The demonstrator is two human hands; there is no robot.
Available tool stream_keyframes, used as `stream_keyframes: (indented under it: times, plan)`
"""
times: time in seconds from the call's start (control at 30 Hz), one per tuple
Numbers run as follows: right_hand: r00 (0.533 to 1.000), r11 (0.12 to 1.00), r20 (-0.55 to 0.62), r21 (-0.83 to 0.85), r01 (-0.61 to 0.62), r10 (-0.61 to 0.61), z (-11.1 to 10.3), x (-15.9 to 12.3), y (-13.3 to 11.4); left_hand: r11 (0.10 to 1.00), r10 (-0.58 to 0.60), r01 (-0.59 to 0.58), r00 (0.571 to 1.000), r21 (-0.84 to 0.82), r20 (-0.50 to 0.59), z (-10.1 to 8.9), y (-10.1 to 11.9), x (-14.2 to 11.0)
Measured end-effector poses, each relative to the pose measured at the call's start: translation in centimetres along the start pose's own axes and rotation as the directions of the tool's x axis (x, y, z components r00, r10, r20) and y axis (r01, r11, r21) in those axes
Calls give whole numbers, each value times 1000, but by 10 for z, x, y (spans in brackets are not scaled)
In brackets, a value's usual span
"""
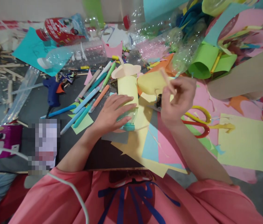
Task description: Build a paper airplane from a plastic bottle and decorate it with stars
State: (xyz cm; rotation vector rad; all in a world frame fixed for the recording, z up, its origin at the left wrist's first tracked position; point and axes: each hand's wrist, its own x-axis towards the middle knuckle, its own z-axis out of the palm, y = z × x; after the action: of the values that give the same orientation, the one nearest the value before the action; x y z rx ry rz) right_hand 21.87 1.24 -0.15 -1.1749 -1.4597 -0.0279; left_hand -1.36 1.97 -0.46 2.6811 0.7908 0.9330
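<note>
My left hand (113, 113) lies on a clear plastic bottle (129, 119) with a teal cap, its fingers curled over it and holding it down on the table. The bottle's upper part is wrapped in pale yellow paper (128, 88) and a peach paper disc (125, 70) sits at its far end. My right hand (177, 99) is raised just to the right, its fingers pinched on a thin pale stick (167, 81) next to a rounded yellow paper piece (150, 82).
Coloured paper sheets (243, 141) cover the table on the right, with red-and-yellow scissors (198, 123) among them. Several marker pens (89, 98) and a blue glue gun (52, 91) lie to the left. Empty plastic bottles (75, 56) and paper rolls (206, 60) crowd the back.
</note>
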Motion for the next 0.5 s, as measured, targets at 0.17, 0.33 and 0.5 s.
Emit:
stream_keyframes:
  times: [0.17,0.33,0.5]
  plan:
    - [903,978,375,100,185,-209,6,-21,-19,986,-38,21,995,-166,-96,-10,8,2]
    - [867,964,426,52,261,-258,13,-27,-20,969,-158,145,986,-201,-48,-16,9,5]
    - [865,900,248,138,413,-436,12,-21,-23,946,-199,171,977,-276,-77,-15,10,2]
